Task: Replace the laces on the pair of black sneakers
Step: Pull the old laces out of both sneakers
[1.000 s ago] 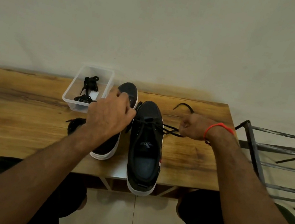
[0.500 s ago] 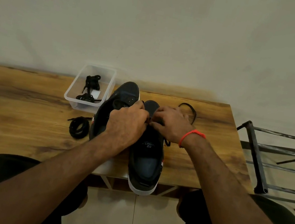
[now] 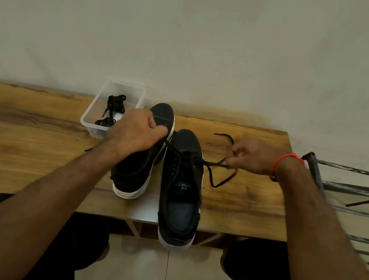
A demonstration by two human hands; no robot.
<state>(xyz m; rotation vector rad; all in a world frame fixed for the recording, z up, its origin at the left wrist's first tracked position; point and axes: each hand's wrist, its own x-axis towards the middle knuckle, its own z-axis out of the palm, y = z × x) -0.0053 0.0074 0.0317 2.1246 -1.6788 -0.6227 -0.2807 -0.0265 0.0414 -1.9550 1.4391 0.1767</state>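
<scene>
Pulling lace [image 3: 213, 164] taut across the right shoe [image 3: 181, 188] at counter [image 3: 18, 148] center, both hands pinch it: left hand [image 3: 136, 135] at 9 o'clock, right hand [image 3: 252, 157] at 3. Next, probably another eyelet. Left shoe [image 3: 139, 171] crowds; tub [image 3: 113, 108] at 11.

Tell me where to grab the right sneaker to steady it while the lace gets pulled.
Probably grip the right sneaker across its heel collar, coming from above on the near side: the heel overhangs the table edge and sits clear of the lace.
</scene>
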